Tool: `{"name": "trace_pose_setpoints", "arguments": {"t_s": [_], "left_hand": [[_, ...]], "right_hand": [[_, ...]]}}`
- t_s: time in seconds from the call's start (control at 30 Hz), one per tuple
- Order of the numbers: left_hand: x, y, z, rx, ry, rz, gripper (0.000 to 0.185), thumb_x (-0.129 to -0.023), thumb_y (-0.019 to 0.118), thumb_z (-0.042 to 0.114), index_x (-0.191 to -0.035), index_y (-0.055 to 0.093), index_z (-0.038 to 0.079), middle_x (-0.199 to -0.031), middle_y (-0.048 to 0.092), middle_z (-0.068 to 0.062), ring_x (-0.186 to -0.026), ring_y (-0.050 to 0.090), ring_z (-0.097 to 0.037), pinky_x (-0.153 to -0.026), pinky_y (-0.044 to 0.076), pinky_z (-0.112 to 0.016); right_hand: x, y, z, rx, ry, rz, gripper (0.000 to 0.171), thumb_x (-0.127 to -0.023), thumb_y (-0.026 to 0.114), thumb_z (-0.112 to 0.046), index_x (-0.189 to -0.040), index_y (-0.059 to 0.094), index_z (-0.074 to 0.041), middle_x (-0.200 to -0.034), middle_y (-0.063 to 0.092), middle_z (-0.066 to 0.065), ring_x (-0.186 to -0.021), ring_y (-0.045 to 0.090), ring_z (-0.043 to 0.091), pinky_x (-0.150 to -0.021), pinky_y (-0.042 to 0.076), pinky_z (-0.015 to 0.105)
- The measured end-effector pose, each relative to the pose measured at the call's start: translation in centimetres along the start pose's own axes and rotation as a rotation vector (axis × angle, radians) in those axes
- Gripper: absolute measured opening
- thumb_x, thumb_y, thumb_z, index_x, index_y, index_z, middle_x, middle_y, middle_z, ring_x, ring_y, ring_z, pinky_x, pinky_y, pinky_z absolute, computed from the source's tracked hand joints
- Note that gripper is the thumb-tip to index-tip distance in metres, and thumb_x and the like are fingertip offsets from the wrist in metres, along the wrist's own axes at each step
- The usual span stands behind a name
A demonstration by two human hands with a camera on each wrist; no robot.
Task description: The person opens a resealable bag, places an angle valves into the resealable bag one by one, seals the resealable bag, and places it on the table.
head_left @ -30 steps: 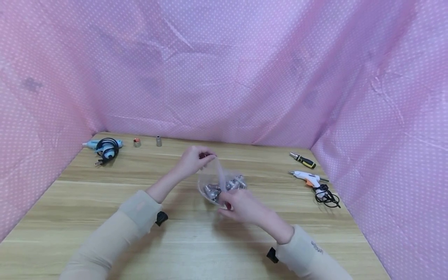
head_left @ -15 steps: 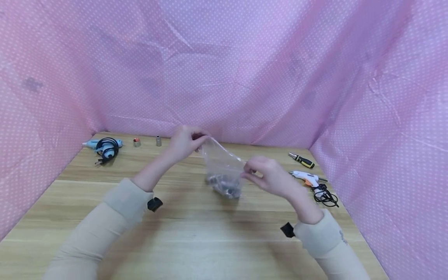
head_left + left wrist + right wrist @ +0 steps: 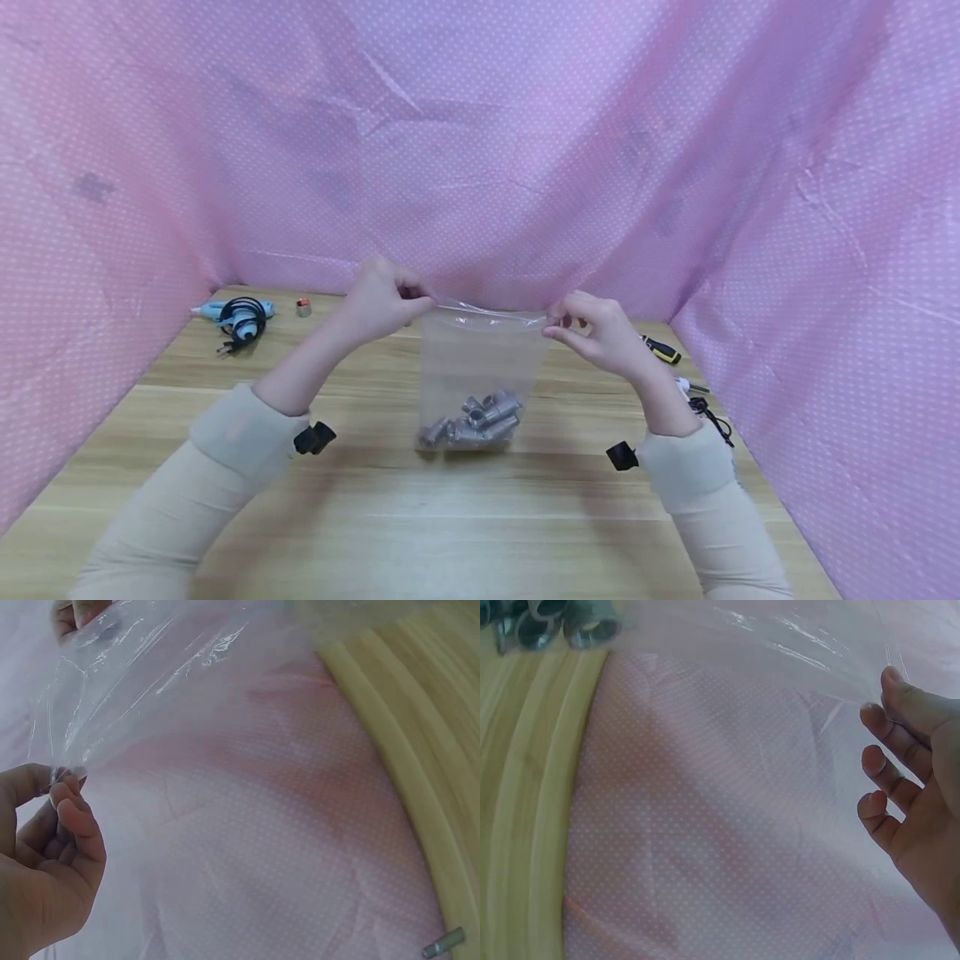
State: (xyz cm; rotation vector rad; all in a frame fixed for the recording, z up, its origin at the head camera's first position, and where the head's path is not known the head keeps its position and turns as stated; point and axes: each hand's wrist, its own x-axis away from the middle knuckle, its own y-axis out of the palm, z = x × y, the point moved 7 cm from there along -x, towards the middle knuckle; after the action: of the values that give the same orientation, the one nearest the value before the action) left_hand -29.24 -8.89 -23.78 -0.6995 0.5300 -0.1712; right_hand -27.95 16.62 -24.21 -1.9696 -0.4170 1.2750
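A clear plastic zip bag (image 3: 480, 358) hangs upright between my hands in the head view, its top edge stretched sideways. Several grey metal sockets (image 3: 491, 417) lie in its bottom; they also show at the upper left of the right wrist view. My left hand (image 3: 384, 302) pinches the bag's upper left corner between thumb and finger. The opposite top corner is pinched by my right hand (image 3: 600, 329), whose other fingers are loosely bent in the right wrist view. Whether the bag's bottom touches the table cannot be told.
At the back left of the wooden table (image 3: 420, 533) lie a blue glue gun (image 3: 243, 321) with a black cord and a small metal ring-like piece (image 3: 303, 307). A loose socket (image 3: 444, 943) shows near the table edge. A yellow-black screwdriver (image 3: 662, 350) and white glue gun (image 3: 682, 386) are partly hidden at right.
Both hands have risen and spread apart, pulling the bag from a slumped shape to upright with its top edge taut. The right hand has moved up and right; the sockets have settled at the bottom.
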Motion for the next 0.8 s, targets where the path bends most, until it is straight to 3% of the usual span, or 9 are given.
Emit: {"name": "trace_pose_setpoints", "arguments": {"t_s": [0.23,0.43,0.6,0.8], "left_hand": [[0.1,1.7,-1.8,0.1,-0.007,-0.081,0.017,-0.089,0.066,0.023,-0.093,0.073,0.009,-0.074,0.068,-0.004,-0.058,0.057,-0.015,-0.051,0.049,-0.025],[0.6,2.9,-3.1,0.197,-0.003,-0.129,0.027,-0.087,0.068,0.032,-0.104,0.071,0.011,-0.09,0.069,-0.002,-0.077,0.061,-0.018,-0.068,0.053,-0.028],[1.1,3.4,-3.7,0.248,0.017,-0.07,0.029,-0.078,0.077,0.026,-0.101,0.071,0.009,-0.089,0.069,-0.003,-0.081,0.061,-0.017,-0.072,0.053,-0.027],[1.2,3.5,-3.9,0.231,0.041,0.058,0.016,-0.082,0.073,0.027,-0.09,0.074,0.013,-0.083,0.071,0.001,-0.073,0.06,-0.014,-0.061,0.05,-0.022]], "right_hand": [[0.7,0.2,1.2,0.027,0.097,0.101,0.018,-0.071,0.08,-0.008,-0.078,0.063,-0.011,-0.074,0.063,-0.004,-0.064,0.052,0.005,-0.056,0.044,0.026],[1.5,0.2,1.9,0.022,0.177,0.166,0.021,-0.072,0.08,-0.007,-0.075,0.06,-0.01,-0.069,0.061,-0.004,-0.062,0.05,0.005,-0.056,0.045,0.029],[1.8,0.1,2.2,0.007,0.196,0.189,0.019,-0.073,0.08,-0.006,-0.075,0.061,-0.01,-0.07,0.062,-0.004,-0.062,0.051,0.006,-0.058,0.045,0.029],[2.0,-0.3,2.6,0.033,0.196,0.198,0.019,-0.073,0.079,-0.006,-0.076,0.061,-0.01,-0.071,0.063,-0.003,-0.062,0.052,0.007,-0.06,0.046,0.025]]}}
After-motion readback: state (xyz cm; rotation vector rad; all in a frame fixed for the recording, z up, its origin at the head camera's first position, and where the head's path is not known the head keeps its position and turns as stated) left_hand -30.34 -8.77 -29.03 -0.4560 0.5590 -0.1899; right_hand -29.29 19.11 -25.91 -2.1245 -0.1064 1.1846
